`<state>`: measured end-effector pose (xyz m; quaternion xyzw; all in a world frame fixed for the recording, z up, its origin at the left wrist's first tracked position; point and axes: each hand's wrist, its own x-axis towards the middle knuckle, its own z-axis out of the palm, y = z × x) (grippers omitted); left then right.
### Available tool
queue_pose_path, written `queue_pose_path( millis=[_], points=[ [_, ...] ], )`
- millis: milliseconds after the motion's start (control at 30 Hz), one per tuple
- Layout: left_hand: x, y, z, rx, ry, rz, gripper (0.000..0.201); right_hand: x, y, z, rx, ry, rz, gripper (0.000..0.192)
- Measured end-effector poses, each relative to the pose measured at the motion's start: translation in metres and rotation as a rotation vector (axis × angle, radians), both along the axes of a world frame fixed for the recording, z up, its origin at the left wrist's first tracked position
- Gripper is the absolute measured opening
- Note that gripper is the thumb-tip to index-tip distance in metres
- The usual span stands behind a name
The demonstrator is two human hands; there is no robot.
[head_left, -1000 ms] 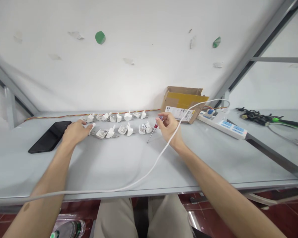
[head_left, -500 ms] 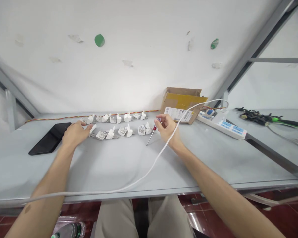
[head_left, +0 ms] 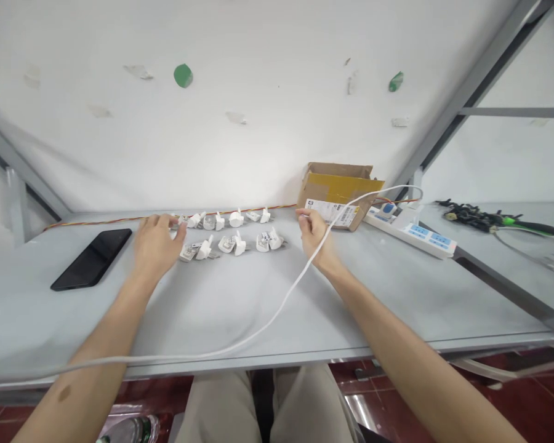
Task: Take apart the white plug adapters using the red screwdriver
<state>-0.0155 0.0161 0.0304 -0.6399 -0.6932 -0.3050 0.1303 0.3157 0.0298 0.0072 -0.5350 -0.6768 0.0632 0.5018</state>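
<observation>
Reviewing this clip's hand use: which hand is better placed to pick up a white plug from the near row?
Left. The left hand hovers at the near row of white plugs, fingers touching its left end. The right hand is curled beyond the row's right end.

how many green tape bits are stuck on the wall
2. One green tape bit is on the upper left of the wall; the other green bit is on the upper right, above the cardboard box. The other scraps look pale.
</observation>
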Motion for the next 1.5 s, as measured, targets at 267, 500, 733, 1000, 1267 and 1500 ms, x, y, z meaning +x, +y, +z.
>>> queue_pose_path(
  millis=[267, 500, 733, 1000, 1267, 1500],
  points=[
    [0.031, -0.01, -0.004, 0.109, 0.071, -0.269, 0.021, -0.009, -0.003, -0.008, -0.141, -0.224, 0.011, 0.034],
    [0.04, -0.01, -0.009, 0.079, 0.084, -0.354, 0.019, -0.016, -0.011, -0.006, -0.229, -0.325, -0.024, 0.039],
    [0.047, -0.013, -0.011, 0.088, 0.107, -0.41, 0.018, -0.015, -0.015, -0.007, -0.303, -0.45, 0.086, 0.046],
    [0.06, -0.022, -0.006, 0.124, 0.011, -0.506, 0.014, -0.013, -0.014, 0.0, -0.203, -0.422, -0.042, 0.043],
    [0.093, -0.037, 0.0, -0.229, -0.656, -0.606, 0.03, -0.034, -0.026, 0.011, 0.076, -0.225, 0.034, 0.049],
    [0.098, -0.039, 0.0, -0.558, -1.257, -0.909, 0.042, -0.062, -0.048, 0.008, 0.071, -0.323, 0.246, 0.053]
  ],
)
